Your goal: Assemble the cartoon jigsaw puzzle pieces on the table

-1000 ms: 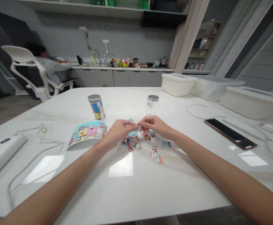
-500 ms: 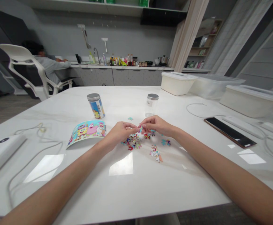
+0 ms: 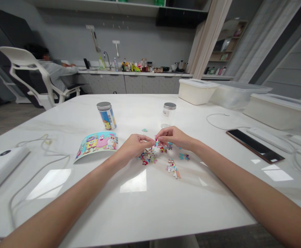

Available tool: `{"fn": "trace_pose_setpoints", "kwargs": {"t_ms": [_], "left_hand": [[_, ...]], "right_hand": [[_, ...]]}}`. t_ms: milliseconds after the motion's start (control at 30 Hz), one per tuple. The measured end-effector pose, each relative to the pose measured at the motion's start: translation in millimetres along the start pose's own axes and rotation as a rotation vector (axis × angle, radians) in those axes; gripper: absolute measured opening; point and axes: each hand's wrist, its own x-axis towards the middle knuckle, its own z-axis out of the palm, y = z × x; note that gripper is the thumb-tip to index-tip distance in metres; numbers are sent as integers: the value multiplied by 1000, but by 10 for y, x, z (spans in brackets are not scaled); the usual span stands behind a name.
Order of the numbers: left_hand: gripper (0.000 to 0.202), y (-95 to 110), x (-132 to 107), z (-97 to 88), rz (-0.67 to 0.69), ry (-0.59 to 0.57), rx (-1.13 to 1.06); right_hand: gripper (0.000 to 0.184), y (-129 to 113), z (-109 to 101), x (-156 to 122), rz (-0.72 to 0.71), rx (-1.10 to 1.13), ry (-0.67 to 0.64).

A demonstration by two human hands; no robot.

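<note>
My left hand [image 3: 137, 145] and my right hand [image 3: 175, 137] meet over a heap of jigsaw puzzle pieces [image 3: 147, 157]. Both are closed in a pinch on a small colourful puzzle piece [image 3: 157, 141], partly hidden by the fingers. Nearer to me lies a joined cluster of puzzle pieces [image 3: 173, 168]. Another small cluster [image 3: 184, 156] rests beneath my right wrist, and a single blue piece [image 3: 145, 130] sits beyond the heap. Left of my left hand is a curved cartoon picture sheet [image 3: 97, 143].
A picture-wrapped jar [image 3: 107, 116] and a clear jar [image 3: 169, 113] stand beyond my hands. At right are a phone [image 3: 253, 145], cables and plastic bins [image 3: 197, 92]. A white device [image 3: 4, 168] with a cable lies at left. A person [image 3: 56, 70] sits at the far counter.
Both hands stay together at the heap, with only slight finger movement around the held piece. The whole view has shifted a little; the jars and the picture sheet keep their places.
</note>
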Motion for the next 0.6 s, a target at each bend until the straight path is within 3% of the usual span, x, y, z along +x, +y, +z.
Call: {"fn": "trace_pose_setpoints", "kwargs": {"t_ms": [267, 600], "left_hand": [[28, -18, -18, 3, 2, -45, 66], [25, -39, -6, 3, 37, -97, 72]], "right_hand": [[24, 3, -21, 7, 0, 7, 17], [24, -11, -18, 0, -18, 14, 0]]}}
